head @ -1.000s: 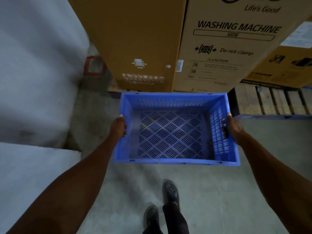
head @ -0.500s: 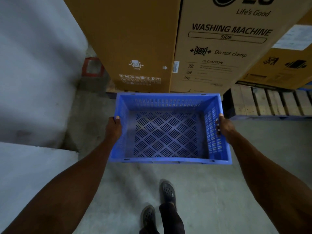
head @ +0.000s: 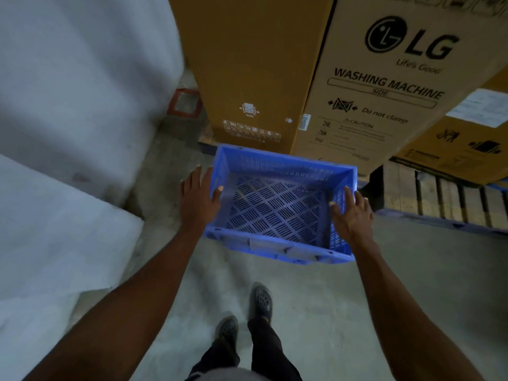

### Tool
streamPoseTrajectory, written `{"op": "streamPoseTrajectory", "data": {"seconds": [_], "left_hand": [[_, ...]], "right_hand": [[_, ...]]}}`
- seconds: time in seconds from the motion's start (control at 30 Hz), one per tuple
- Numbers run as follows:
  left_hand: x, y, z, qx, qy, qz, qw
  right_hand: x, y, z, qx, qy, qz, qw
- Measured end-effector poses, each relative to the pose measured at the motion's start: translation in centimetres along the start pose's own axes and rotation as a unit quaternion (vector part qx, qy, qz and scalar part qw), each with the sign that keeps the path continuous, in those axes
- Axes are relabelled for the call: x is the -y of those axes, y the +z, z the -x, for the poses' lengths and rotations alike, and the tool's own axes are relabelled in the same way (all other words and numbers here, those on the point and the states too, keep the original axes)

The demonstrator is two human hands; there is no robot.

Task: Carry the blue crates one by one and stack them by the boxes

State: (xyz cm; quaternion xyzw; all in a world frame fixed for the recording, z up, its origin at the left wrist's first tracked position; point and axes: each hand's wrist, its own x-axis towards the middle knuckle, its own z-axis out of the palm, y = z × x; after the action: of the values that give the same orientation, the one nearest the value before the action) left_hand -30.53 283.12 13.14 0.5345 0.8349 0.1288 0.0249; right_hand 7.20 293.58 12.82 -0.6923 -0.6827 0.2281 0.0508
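An empty blue crate [head: 277,213] with a slotted floor sits low on the concrete, right in front of the tall cardboard washing machine boxes [head: 384,92]. My left hand [head: 198,196] lies flat along the crate's left wall, fingers spread and thumb at the rim. My right hand [head: 353,213] is spread at the right wall, with its fingers straight. Neither hand is curled around the rim. No other blue crate is in view.
A plain brown box [head: 253,64] stands left of the printed one. A wooden pallet [head: 439,199] carrying more boxes lies to the right. White wall blocks [head: 68,78] close the left side. My feet [head: 261,301] stand on bare concrete behind the crate.
The crate has gone down and forward towards the boxes. Both hands, which gripped its side walls before, have opened with the fingers straightened.
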Motion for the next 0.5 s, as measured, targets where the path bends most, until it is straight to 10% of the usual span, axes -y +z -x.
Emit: {"op": "streamPoseTrajectory", "data": {"seconds": [0.5], "left_hand": [[4.0, -14.5, 31.2, -0.117, -0.294, 0.014, 0.949]], "right_hand": [[14.7, 1.2, 22.4, 0.066, -0.325, -0.048, 0.942]]}}
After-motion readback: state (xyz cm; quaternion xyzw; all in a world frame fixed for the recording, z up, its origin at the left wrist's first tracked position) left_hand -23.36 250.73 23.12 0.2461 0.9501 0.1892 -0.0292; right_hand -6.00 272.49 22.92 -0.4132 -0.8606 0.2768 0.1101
